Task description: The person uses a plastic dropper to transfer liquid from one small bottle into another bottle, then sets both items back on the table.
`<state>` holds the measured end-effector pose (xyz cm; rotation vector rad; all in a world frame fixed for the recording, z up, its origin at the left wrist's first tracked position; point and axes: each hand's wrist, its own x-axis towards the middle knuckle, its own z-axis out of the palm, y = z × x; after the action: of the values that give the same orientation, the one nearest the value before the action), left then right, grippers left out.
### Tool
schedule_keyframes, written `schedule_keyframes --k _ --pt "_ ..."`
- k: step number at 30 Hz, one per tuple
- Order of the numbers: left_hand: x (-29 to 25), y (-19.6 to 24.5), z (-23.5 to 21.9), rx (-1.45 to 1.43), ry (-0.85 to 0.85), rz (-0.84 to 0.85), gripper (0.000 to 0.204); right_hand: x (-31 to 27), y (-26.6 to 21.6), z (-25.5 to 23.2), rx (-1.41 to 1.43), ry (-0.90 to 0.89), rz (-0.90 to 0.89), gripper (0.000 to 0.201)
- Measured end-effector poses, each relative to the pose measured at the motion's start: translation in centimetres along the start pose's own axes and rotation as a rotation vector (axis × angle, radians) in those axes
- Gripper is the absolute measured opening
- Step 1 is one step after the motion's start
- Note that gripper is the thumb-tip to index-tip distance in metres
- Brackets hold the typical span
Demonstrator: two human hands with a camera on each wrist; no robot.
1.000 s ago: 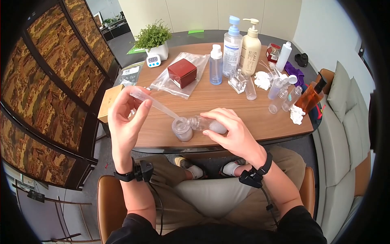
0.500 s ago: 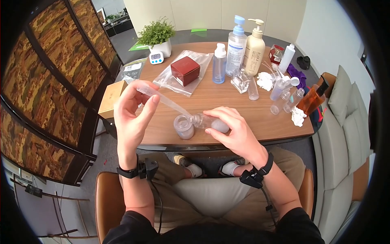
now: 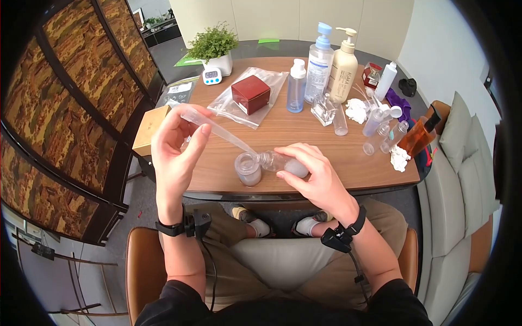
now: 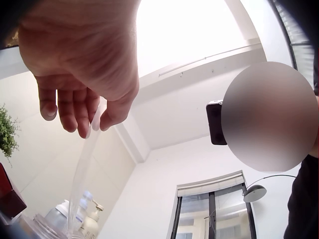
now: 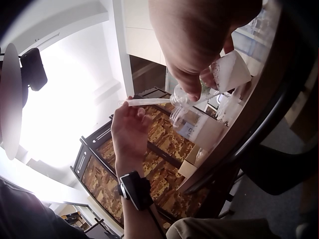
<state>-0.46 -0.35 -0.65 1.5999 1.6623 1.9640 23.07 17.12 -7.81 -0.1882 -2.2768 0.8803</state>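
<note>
My left hand (image 3: 176, 152) pinches a long translucent plastic dropper (image 3: 220, 132) between thumb and fingers, high over the table's near left part. Its lower end reaches the mouth of a small clear bottle (image 3: 272, 161). In the right wrist view, the dropper (image 5: 149, 101) meets that open neck. My right hand (image 3: 315, 176) grips the bottle, which lies tilted with its neck to the left and whitish contents toward its base. Right beside the bottle's neck, an open clear jar (image 3: 248, 173) with cloudy contents stands on the table. The left wrist view shows the dropper (image 4: 83, 169) slanting down from the fingertips.
Beyond the hands, a red box (image 3: 251, 93) sits on a zip bag, near a white timer (image 3: 212, 76) and potted plant (image 3: 213, 43). Pump bottles (image 3: 343, 70), small clear bottles, crumpled tissue (image 3: 399, 158) and an amber bottle (image 3: 417, 136) crowd the right. A cardboard box (image 3: 149, 130) is at left.
The head view has shifted slightly, so the table things appear farther right. My left hand and the dropper have moved a little right and up. Both grips stay the same.
</note>
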Motion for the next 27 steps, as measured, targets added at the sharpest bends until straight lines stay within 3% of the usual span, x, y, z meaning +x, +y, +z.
schedule_keyframes --k 10,12,14,16,27 --pt "0.0 -0.4 0.5 0.041 0.031 0.008 0.019 0.0 0.0 -0.1 -0.008 -0.009 0.007 0.045" --pt "0.1 -0.9 0.7 0.198 -0.136 -0.053 0.018 0.0 0.1 0.0 -0.006 -0.008 0.003 0.044" --pt "0.1 -0.7 1.3 0.202 -0.151 -0.085 0.016 -0.1 0.1 0.0 -0.003 -0.006 -0.002 0.043" --pt "0.2 0.0 1.6 0.299 -0.273 -0.164 0.017 0.0 0.1 -0.1 -0.007 -0.01 -0.004 0.043" --pt "0.2 -0.3 1.9 0.362 -0.3 -0.168 0.019 0.0 -0.1 -0.3 0.004 -0.017 0.008 0.045"
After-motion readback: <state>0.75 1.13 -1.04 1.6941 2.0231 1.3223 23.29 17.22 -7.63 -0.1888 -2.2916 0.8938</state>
